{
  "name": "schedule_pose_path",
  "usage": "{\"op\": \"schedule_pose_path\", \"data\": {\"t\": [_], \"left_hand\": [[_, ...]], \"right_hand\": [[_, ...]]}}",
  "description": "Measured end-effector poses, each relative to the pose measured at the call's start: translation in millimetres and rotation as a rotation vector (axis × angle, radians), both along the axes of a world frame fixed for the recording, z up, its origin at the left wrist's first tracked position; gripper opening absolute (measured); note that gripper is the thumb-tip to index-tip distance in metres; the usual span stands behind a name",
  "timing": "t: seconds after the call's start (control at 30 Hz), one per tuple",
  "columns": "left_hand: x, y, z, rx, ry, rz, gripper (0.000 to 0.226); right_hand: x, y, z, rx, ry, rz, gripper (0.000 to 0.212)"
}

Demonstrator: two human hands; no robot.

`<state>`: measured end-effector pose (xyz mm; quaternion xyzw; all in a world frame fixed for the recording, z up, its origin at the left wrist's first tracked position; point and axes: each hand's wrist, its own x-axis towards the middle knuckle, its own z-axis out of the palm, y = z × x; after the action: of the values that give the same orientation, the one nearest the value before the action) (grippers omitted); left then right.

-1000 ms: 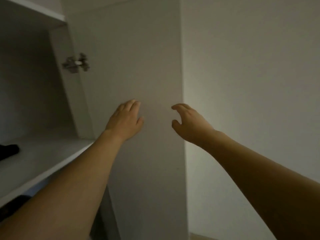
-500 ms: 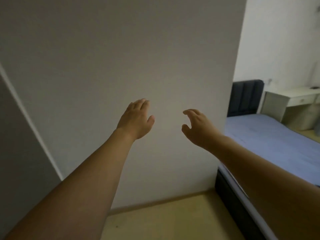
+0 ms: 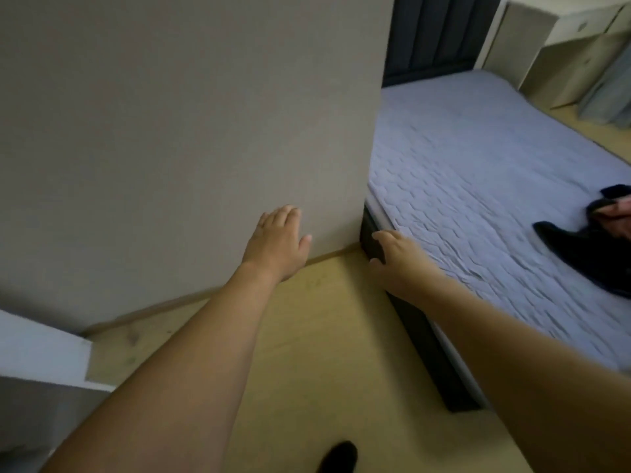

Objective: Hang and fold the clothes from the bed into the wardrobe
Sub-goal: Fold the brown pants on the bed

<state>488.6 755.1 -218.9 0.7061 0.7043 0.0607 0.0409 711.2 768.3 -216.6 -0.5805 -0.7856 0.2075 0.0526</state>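
Note:
The bed with a pale blue quilted cover fills the right side. Dark clothes lie in a heap at its right edge, with a bit of pink fabric among them, partly cut off by the frame. My left hand is stretched forward in the air before the wall, fingers straight and empty. My right hand reaches out over the near corner of the bed frame, fingers loosely curved and holding nothing. A white wardrobe edge shows at the lower left.
A plain grey wall stands straight ahead. A dark padded headboard is at the bed's far end, with a light desk beyond it. Wooden floor lies below my arms, and a dark foot shows at the bottom.
My view has swung right and down, away from the wardrobe shelf toward the bed. Both hands stay raised and empty; the dark clothes have come into sight.

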Motion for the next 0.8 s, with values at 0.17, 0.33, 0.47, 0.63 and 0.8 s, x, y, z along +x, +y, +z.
{"op": "schedule_pose_path", "data": {"t": [0.17,0.33,0.47,0.63,0.8], "left_hand": [[106.2,29.0,-43.3,-0.089,0.009,-0.034,0.062],[232.5,54.6,-57.7,-0.097,-0.012,-0.013,0.061],[320.2,66.3,-52.9,-0.104,-0.028,-0.012,0.061],[385.9,92.3,-44.2,-0.121,-0.030,0.025,0.060],[452.6,154.2,-63.4,-0.136,-0.074,0.009,0.060]], "right_hand": [[114.0,28.4,-39.5,-0.083,-0.008,-0.075,0.056],[256.2,55.6,-54.0,-0.127,-0.011,-0.098,0.055],[357.8,74.6,-44.4,-0.179,-0.028,-0.105,0.056],[417.5,116.0,-33.5,-0.181,0.002,-0.085,0.054],[474.0,160.1,-51.3,-0.197,-0.011,-0.099,0.056]]}}
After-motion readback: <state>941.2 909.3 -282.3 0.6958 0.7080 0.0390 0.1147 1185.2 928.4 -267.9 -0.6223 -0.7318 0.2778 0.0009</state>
